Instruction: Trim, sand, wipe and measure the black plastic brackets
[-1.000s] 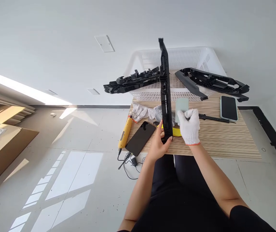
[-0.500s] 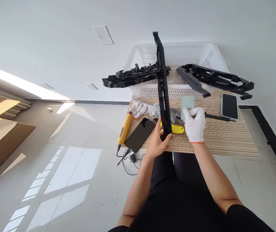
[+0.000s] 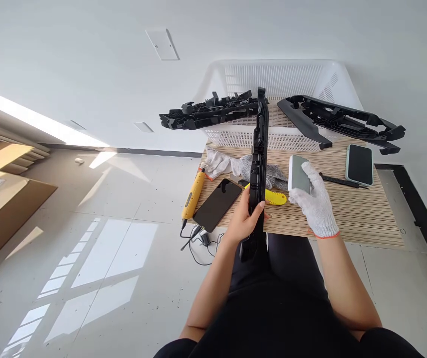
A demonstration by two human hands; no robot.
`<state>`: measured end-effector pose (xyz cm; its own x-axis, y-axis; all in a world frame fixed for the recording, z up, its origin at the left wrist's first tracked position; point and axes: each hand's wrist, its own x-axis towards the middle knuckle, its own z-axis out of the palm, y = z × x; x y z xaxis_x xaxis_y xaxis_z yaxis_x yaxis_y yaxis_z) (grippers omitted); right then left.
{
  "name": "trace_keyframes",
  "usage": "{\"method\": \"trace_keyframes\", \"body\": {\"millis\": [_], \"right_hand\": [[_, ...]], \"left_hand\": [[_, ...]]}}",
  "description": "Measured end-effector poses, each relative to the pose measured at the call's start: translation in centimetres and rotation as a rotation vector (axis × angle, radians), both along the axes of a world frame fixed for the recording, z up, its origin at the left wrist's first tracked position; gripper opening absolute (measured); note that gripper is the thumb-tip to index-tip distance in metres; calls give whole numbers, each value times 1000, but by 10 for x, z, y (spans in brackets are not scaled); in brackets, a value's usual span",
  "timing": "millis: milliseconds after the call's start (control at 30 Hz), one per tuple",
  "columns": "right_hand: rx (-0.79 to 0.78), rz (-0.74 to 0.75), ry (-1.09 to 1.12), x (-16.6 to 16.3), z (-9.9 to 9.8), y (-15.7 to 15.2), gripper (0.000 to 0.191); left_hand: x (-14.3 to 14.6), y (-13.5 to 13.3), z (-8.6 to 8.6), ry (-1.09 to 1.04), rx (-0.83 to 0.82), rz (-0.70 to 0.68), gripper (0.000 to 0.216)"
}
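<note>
My bare left hand (image 3: 246, 219) is closed around a long black plastic part (image 3: 259, 154) that stands almost upright, its lower end down by my lap. My right hand (image 3: 315, 201), in a white knit glove, grips a pale grey-green block (image 3: 297, 173) just above the slatted wooden table (image 3: 348, 209). A yellow knife-like tool (image 3: 275, 198) lies on the table between my two hands.
A white plastic basket (image 3: 284, 79) stands at the table's back with two black plastic parts, one (image 3: 209, 110) on its left and another (image 3: 342, 122) on its right. A dark phone (image 3: 218, 205), a yellow power tool (image 3: 193, 194), spare gloves (image 3: 232, 166), a second phone (image 3: 359, 165) and a thin black tool (image 3: 342, 181) lie around.
My left hand has pulled the long black part down towards my lap, so its top has dropped. My right hand has shifted right and lowered the block towards the table.
</note>
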<state>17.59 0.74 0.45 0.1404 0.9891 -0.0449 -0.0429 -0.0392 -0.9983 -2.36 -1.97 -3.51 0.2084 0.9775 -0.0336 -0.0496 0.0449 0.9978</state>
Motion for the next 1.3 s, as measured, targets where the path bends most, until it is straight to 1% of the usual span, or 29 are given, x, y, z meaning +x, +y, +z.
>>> {"method": "trace_keyframes", "body": {"millis": [33,67,100,133,200,233,267,300,367,433,500,533,633,667,767,800,833,900,933,967,1033,1067,1100,1167,1200,1300], "right_hand": [[21,17,1,0,-1,-1,80],[40,36,17,0,-2,-3,80],[51,53,47,-1,-2,-5,74],[40,66,82,-3,-3,-7,63],[-33,62,144,-7,-5,-11,31],[-79,47,164,-9,-5,-12,21],[-123,43,170,-11,-5,-12,24],[-157,58,164,-14,-4,-11,32],[-173,119,130,-20,0,-7,38],[-148,138,120,-27,5,0,38],[-131,96,162,-34,9,8,38],[-141,84,186,-37,9,11,38],[-217,121,192,-44,7,17,38],[-227,90,185,-46,6,17,37],[-142,-171,236,-52,0,14,33],[-115,-223,267,-53,-1,12,34],[-112,-216,286,-55,-2,11,35],[-145,-142,286,-57,-4,9,38],[-150,-148,282,-57,-4,9,39],[-137,-204,286,-57,-4,9,39],[-84,-363,331,-55,-4,11,39],[-86,-377,348,-54,-4,12,39],[-115,-321,349,-54,-3,12,39],[-181,-161,313,-53,-3,12,40],[-185,-145,308,-53,-2,11,40],[-110,-283,374,-53,0,12,39]], "left_hand": [[0,0,0,4,5,8,68],[0,-1,0,-5,1,14,70],[0,-1,0,-19,-9,16,73],[0,-1,-1,-38,-21,18,75],[-1,-2,-2,-88,-47,20,76],[-1,-3,-2,-110,-62,21,76],[-2,-3,-2,-126,-80,24,75],[-3,-3,-1,-133,-96,28,73],[-3,-1,0,-128,-123,40,67],[-3,2,1,-131,-144,32,58],[-2,5,2,-152,-167,4,50],[-1,6,2,-161,-176,-8,48],[0,8,0,-168,-169,-10,47],[1,7,-1,-166,-154,-4,46],[2,5,-5,-112,-67,9,42],[2,5,-6,-71,-26,15,42],[2,4,-6,-24,20,24,42],[2,3,-7,58,103,54,42],[1,3,-6,87,133,69,41],[0,3,-6,108,155,81,41],[-1,3,-6,133,176,86,41],[-2,4,-6,143,181,88,42],[-2,4,-6,153,186,92,42],[-3,4,-7,166,189,108,43],[-3,4,-8,171,187,112,44],[-3,4,-10,181,193,104,43]]}}
